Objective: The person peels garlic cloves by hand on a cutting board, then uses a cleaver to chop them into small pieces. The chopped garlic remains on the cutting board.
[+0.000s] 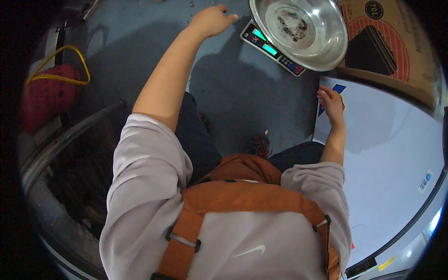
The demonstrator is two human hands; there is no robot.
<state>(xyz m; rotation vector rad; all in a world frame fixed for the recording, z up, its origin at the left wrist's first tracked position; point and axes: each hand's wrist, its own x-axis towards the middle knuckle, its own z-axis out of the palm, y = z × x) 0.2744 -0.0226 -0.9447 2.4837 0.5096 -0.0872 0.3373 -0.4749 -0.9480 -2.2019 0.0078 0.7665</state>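
Note:
My left hand [214, 21] reaches forward over the dark floor, thumb and fingers apart, with nothing seen in it. To its right a large steel basin [327, 38] rests on a digital kitchen-type scale [274, 50] with two lit green displays. Small dark, wet-looking bits [293, 26] lie in the bottom of the basin. My right hand [331, 105] is half curled above the near left corner of a white panel [381, 140], below the basin. A yellowish edge [341, 99] shows behind its fingers; whether the hand holds it cannot be told.
A printed cardboard box [420, 52] stands at the far right beside the basin. At the left are a red perforated basket or similar item [52, 94] with a yellow loop handle [85, 70], and a curved metal rim [80, 129] around a dark hollow. My shoe [258, 145] is on the floor.

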